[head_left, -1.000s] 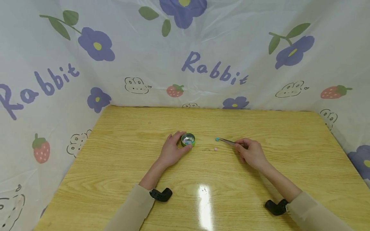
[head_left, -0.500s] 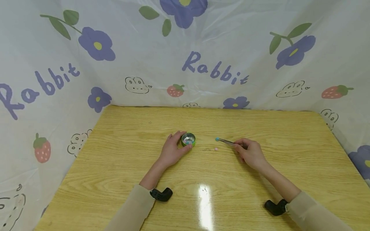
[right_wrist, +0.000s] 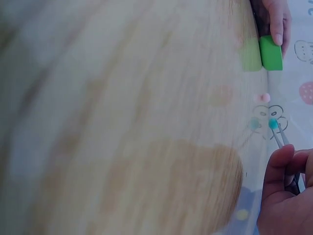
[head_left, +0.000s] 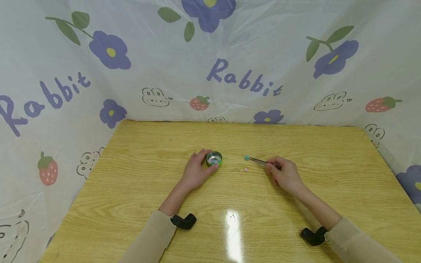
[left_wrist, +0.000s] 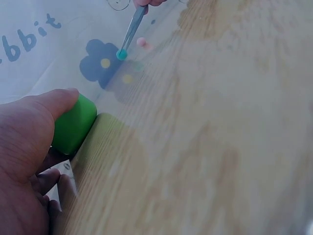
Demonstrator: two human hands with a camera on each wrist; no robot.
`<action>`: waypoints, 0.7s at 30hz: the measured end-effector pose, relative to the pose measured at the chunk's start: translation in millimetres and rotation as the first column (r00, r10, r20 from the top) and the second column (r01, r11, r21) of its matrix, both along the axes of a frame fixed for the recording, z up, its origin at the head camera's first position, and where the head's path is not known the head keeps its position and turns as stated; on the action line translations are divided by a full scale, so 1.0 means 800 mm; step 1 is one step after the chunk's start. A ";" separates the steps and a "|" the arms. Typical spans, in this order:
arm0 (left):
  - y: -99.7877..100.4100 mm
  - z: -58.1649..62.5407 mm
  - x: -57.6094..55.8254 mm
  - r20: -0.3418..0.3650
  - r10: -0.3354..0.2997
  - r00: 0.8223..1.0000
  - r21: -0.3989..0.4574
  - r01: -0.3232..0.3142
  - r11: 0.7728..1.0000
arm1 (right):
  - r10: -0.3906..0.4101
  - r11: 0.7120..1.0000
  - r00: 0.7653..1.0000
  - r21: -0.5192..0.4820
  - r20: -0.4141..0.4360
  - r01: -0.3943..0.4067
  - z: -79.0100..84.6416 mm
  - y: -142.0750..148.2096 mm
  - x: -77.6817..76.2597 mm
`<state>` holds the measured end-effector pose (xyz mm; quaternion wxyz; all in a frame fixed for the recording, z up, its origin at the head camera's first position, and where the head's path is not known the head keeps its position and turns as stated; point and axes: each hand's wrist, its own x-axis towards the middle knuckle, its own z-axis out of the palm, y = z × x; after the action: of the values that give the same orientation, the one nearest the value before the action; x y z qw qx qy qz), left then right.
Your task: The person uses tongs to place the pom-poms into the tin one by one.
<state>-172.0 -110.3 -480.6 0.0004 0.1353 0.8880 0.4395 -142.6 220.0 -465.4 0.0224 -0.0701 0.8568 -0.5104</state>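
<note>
In the head view my left hand (head_left: 196,171) holds a small round tin (head_left: 220,163), thumb and fingers around its side. The tin is green outside and silvery inside, with several small pink and blue pieces (head_left: 214,161) at its bottom. Farther right, my right hand (head_left: 287,175) pinches metal tweezers (head_left: 258,161) that point left. At their tips is a small blue-green bead (left_wrist: 122,55); both wrist views show it a little above the tabletop, over its reflection. A pink bead (head_left: 245,169) lies on the table just nearer than the tweezer tips.
The glossy wooden table (head_left: 210,204) reflects light near its front. A thin dark strand or mark (head_left: 235,170) shows left of the pink bead. White printed cloth (head_left: 184,69) hangs behind the table and at its sides.
The blue-green bead and tweezer tips have shifted very slightly up and left in the head view. My left hand and the tin stay where they were.
</note>
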 end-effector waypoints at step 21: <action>-0.001 0.002 0.002 0.004 -0.001 1.000 0.000 0.001 1.000 | 0.009 1.000 1.000 0.004 -0.020 -0.009 0.006 -0.014 -0.002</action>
<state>-170.5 -110.8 -478.7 0.0024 0.1351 0.8879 0.4398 -144.1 208.6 -460.3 0.0164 -0.0790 0.8577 -0.5078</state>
